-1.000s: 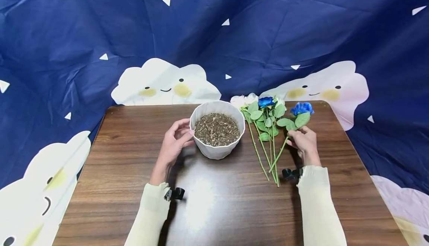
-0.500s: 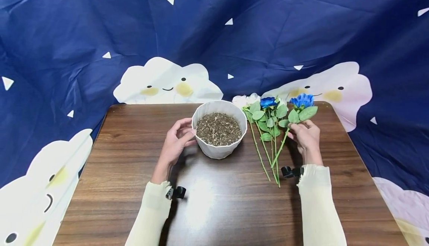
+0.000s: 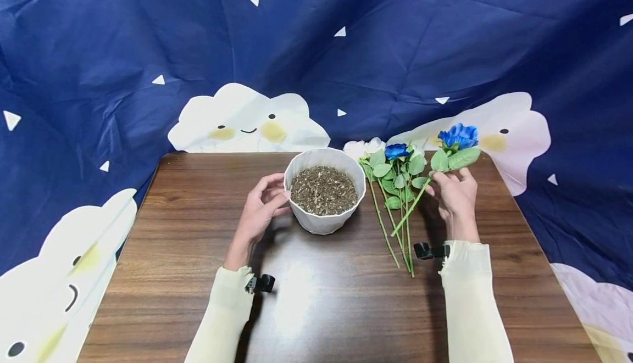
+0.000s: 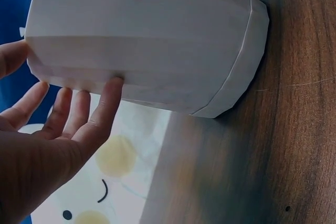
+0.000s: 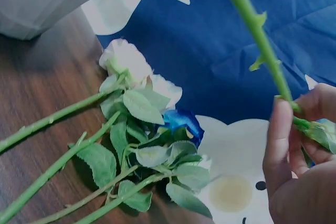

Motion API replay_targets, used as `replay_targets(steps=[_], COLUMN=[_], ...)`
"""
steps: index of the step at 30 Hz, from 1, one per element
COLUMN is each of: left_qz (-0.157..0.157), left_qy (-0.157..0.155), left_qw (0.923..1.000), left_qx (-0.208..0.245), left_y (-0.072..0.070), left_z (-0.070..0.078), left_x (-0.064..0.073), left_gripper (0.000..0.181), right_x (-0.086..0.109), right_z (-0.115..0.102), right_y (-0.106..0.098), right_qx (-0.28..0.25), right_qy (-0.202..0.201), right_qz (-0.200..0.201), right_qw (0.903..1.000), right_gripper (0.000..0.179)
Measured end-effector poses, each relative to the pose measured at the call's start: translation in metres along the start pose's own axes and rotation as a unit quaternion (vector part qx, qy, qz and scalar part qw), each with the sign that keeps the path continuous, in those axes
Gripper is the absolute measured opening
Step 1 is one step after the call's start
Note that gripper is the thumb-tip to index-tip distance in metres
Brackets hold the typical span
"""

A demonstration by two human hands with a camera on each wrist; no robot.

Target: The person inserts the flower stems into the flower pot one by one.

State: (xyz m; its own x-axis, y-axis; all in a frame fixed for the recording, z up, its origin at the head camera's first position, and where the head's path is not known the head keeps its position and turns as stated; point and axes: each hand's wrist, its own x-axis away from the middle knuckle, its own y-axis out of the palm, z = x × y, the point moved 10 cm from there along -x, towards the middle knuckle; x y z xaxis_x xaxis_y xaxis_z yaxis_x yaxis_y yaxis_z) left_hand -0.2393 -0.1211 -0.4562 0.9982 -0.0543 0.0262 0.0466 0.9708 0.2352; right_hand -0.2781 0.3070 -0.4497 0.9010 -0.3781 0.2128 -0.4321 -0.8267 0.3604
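My left hand [image 3: 261,205] rests its fingertips and thumb against the outside of a white faceted flowerpot [image 3: 318,223]. In the left wrist view, the fingers [image 4: 111,95] are spread and only lightly bent against the pot wall [image 4: 147,40]. Dark brown soil [image 3: 322,190] fills the pot partway. With thumb and fingers, my right hand [image 3: 456,198] pinches the stem of a blue artificial rose [image 3: 459,136] just below its leaves. That rose is raised and tilted, its bloom up and right, its thorny stem [image 5: 257,35] pointing down and left.
Several more roses lie beside the pot: white blooms [image 3: 374,145] and a blue one [image 3: 396,151], their green stems [image 3: 383,225] pointing toward the front. They rest on a brown wooden table [image 3: 188,231]. A dark blue cloth [image 3: 296,50] with clouds hangs behind.
My right hand has lifted the blue rose up and to the right, away from the other roses; its stem has tilted more. The left hand stays at the pot.
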Motion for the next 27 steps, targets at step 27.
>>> replay_targets(steps=[27], left_qz=[-0.020], left_qy=[0.025], left_qw=[0.9995], left_qx=[-0.004], left_y=[0.002], left_z=[0.008], left_x=[-0.004], left_gripper=[0.050], right_x=[0.020], right_z=[-0.050], right_y=[0.061], right_qx=[-0.108], right_qy=[-0.075], right_qz=[-0.066], right_qw=[0.9891], right_gripper=[0.048])
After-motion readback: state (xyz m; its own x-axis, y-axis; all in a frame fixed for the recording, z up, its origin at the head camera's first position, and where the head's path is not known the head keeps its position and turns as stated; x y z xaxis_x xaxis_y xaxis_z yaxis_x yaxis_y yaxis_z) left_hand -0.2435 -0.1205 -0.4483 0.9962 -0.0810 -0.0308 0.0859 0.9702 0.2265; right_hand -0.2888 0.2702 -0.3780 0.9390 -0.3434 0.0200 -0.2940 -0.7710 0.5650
